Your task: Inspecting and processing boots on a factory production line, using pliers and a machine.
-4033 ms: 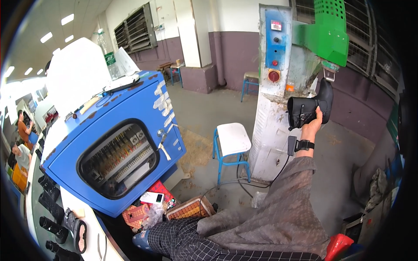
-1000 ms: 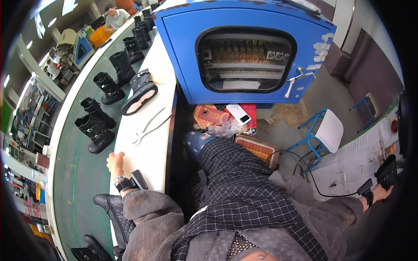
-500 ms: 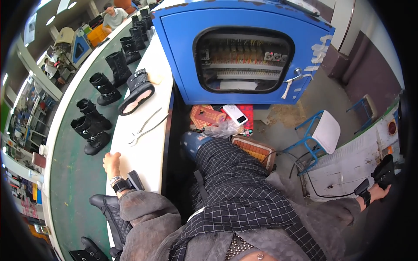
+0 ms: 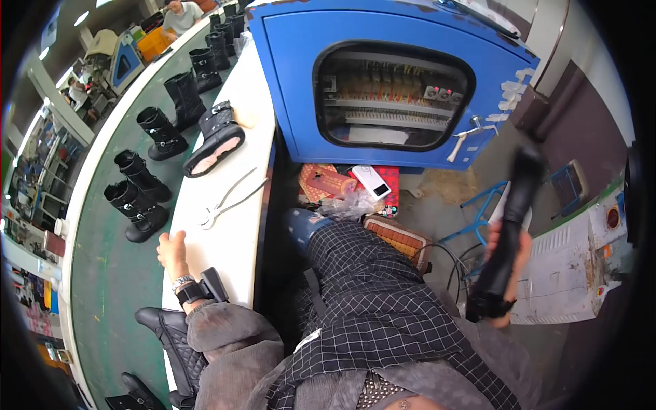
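Observation:
My right hand (image 4: 511,247) grips a tall black boot (image 4: 511,225) by its shaft, low at my right side above the floor. My left hand (image 4: 172,250) rests loosely curled on the white counter (image 4: 232,137), holding nothing. Metal pincers (image 4: 229,198) lie on the counter just beyond that hand. A black buckled boot (image 4: 217,137) lies on its side farther along the counter, its pale lining showing. Another black boot (image 4: 171,345) sits under my left forearm.
A curved green conveyor belt (image 4: 96,260) carries several black boots (image 4: 140,184). A blue cabinet with a glass window (image 4: 393,82) stands ahead. Packets and a phone (image 4: 372,181) lie on the floor near a blue stool (image 4: 570,184) and a grey machine (image 4: 574,273). Another person (image 4: 179,12) works far off.
My right hand has swung the boot in from the far right toward my body, and it now appears much larger. My left hand stays on the counter.

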A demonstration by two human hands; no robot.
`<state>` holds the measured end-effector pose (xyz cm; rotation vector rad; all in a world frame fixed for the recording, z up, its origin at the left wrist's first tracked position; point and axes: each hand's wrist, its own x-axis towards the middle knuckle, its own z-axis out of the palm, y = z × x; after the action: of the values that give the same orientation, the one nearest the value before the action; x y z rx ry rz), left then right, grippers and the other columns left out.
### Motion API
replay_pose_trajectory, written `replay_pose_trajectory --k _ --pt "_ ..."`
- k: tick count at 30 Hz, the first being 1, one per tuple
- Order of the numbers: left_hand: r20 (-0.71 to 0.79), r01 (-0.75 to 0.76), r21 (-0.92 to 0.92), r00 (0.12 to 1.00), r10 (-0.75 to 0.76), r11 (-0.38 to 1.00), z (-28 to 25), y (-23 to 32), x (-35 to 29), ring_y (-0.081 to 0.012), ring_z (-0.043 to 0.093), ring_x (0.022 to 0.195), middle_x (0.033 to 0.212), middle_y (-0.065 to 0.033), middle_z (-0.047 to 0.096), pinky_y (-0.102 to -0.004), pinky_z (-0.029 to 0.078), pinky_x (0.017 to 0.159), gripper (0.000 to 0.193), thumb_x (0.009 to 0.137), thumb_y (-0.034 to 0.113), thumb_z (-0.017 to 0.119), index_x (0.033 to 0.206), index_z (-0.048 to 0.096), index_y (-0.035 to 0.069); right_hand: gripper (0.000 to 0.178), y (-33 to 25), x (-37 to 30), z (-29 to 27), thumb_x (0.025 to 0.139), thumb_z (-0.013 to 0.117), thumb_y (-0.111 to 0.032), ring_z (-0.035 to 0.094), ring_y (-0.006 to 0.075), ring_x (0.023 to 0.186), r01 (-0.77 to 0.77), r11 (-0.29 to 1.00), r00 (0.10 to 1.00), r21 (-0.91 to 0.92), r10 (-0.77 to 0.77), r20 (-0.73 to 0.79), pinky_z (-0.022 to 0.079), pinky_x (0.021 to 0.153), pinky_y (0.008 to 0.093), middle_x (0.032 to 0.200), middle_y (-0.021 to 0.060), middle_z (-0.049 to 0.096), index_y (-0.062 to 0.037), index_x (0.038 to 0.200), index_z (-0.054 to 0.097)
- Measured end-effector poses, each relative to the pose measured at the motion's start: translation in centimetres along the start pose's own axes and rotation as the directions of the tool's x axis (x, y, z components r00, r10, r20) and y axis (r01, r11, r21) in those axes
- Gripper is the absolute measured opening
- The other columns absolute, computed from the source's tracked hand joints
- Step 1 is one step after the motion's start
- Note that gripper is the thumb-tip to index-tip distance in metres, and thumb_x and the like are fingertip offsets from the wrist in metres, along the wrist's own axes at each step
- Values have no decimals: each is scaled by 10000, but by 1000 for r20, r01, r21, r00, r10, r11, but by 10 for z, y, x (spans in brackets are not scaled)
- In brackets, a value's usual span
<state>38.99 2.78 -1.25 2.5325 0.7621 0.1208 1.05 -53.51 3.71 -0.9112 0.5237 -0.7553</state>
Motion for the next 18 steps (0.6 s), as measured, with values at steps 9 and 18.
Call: replay_pose_trajectory --k 9,18 --pt "-72 -380 -836 792 606 397 7 70 -73 -246 437 1285 1347 -132 491 -380 307 1080 739 719 177 769 1367 441 39 610 135 70 196 732 655 -250 693 366 783 -845 500 281 -190 717 638 617 647 472 976 275 640 110 1205 514" --pt "265 276 -956 680 683 96 8 102 -125 -175 547 1131 1226 -74 587 -327 409 1008 668 764 122 779 1346 471 12 499 182 50 306 792 641 -219 698 346 759 -917 58 -152 -395 864 480 610 683 469 932 248 669 97 1167 547"
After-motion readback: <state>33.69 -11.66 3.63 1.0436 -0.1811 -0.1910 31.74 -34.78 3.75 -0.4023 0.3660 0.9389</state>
